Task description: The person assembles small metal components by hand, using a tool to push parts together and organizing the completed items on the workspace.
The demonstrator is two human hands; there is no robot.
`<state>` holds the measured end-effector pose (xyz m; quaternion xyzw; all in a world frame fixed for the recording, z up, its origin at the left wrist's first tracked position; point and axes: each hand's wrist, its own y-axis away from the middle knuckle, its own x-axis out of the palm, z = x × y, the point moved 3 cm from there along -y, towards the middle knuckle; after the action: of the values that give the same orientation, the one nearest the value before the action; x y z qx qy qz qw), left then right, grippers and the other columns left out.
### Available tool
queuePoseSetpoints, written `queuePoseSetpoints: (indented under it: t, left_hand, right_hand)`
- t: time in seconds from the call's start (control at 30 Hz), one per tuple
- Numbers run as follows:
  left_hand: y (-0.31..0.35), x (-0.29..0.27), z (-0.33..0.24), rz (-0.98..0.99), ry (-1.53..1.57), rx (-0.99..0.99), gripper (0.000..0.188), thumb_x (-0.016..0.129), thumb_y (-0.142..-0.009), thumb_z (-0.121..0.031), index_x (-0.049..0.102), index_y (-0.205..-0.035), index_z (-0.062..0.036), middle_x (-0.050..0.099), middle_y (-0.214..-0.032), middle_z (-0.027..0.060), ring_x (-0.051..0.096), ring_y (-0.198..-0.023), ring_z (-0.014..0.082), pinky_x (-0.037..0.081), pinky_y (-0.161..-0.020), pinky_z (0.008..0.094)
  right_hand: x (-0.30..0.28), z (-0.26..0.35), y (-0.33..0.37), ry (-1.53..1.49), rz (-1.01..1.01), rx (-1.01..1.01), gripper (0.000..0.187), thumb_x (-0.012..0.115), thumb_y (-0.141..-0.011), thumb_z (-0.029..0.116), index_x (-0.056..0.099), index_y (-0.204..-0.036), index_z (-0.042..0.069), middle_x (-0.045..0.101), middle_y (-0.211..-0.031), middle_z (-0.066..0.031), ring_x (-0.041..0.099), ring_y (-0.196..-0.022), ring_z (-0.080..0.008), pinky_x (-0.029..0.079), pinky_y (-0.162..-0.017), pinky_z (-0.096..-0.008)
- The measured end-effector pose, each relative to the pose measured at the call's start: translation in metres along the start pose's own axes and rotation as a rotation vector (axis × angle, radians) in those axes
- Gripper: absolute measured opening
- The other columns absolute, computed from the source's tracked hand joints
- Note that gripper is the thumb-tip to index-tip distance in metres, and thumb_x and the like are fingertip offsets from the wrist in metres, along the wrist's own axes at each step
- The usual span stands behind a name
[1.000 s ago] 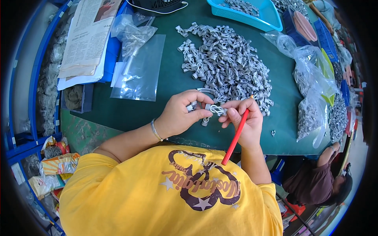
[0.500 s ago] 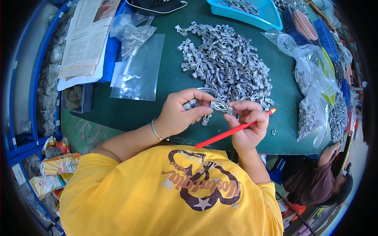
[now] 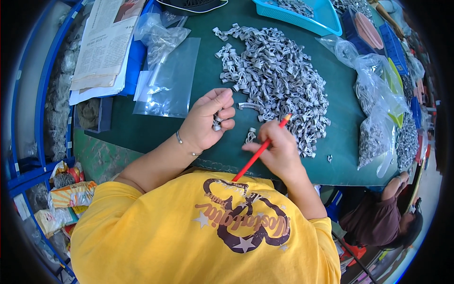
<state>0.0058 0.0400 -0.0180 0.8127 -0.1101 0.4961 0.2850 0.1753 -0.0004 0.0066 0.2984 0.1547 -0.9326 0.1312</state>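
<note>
Two bare hands work over the green desk [image 3: 345, 132], and much of what they hold is concealed. The left hand [image 3: 208, 118] is curled closed around a few grey pieces [image 3: 217, 121]; fingers and palm cover most of them, so their number cannot be told. The right hand [image 3: 280, 146] grips a red pencil [image 3: 255, 158], its fingers blurred and its thumb stretched toward a loose looped piece [image 3: 250, 136]; whether they touch is unclear. The pencil slants down to the yellow shirt [image 3: 208, 227]. At the top edge, the turquoise basket [image 3: 295, 19] and a black object [image 3: 194, 4] are cut off. Grey parts inside the clear plastic bag [image 3: 373, 137] on the right show only dimly through the film.

Beyond the hands, a heap of looped grey pieces [image 3: 279, 75] covers the middle of the desk: pale, twisted strands with ribbed, cylindrical ends, tangled too closely to count. A longer ribbed grey piece [image 3: 248, 105] lies at the heap's near left edge.
</note>
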Motion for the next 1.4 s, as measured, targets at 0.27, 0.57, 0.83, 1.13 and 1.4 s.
queuePoseSetpoints:
  t: [0.27, 0.57, 0.83, 1.13, 1.4]
  left_hand:
    - [0.008, 0.005, 0.003, -0.100, -0.401, 0.098, 0.006, 0.057, -0.086, -0.010, 0.051, -0.084, -0.0087, 0.042, -0.063, -0.0037, 0.038, -0.055, 0.0049, 0.031, -0.047, 0.0194]
    - [0.016, 0.023, 0.000, 0.117, -1.363, 0.492, 0.030, 0.073, -0.068, -0.003, 0.061, -0.096, -0.0026, 0.057, -0.077, 0.0024, 0.054, -0.069, 0.0091, 0.043, -0.065, 0.0206]
    - [0.016, 0.024, -0.001, 0.154, -1.336, 0.545, 0.023, 0.071, -0.069, -0.001, 0.063, -0.091, -0.0017, 0.060, -0.080, 0.0055, 0.056, -0.070, 0.0105, 0.044, -0.064, 0.0220]
    - [0.016, 0.035, 0.001, 0.258, -1.238, 0.629, 0.024, 0.071, -0.068, 0.002, 0.062, -0.091, -0.0006, 0.060, -0.083, 0.0075, 0.057, -0.071, 0.0114, 0.044, -0.064, 0.0215]
    - [0.015, 0.023, 0.000, 0.205, -1.095, 0.425, 0.018, 0.064, -0.076, 0.000, 0.060, -0.094, 0.0009, 0.056, -0.086, 0.0068, 0.054, -0.066, 0.0103, 0.042, -0.056, 0.0217]
  right_hand:
    - [0.006, 0.000, 0.004, 0.265, 0.002, 0.087, 0.030, 0.071, -0.064, 0.003, 0.043, -0.075, 0.004, 0.050, -0.070, -0.0123, 0.053, -0.060, -0.0327, 0.044, -0.052, -0.0387]
    - [-0.021, -0.002, 0.000, -0.180, -0.281, -0.062, 0.035, 0.067, -0.064, -0.013, 0.037, -0.072, 0.004, 0.057, -0.086, -0.0137, 0.058, -0.067, -0.0124, 0.049, -0.059, -0.0223]
    - [-0.013, -0.009, 0.000, -0.885, -0.349, 0.273, 0.028, 0.062, -0.074, -0.010, 0.038, -0.077, 0.004, 0.058, -0.088, -0.0148, 0.060, -0.067, -0.0145, 0.049, -0.055, -0.0224]
    - [-0.008, -0.019, 0.002, -0.987, -0.354, 0.088, 0.031, 0.059, -0.074, -0.014, 0.037, -0.082, 0.005, 0.054, -0.098, -0.0171, 0.061, -0.083, -0.0198, 0.053, -0.068, -0.0261]
    - [-0.022, 0.002, 0.007, -0.633, -0.381, -0.236, 0.035, 0.064, -0.073, -0.009, 0.034, -0.085, 0.006, 0.056, -0.095, -0.0210, 0.061, -0.085, -0.0252, 0.053, -0.069, -0.0303]
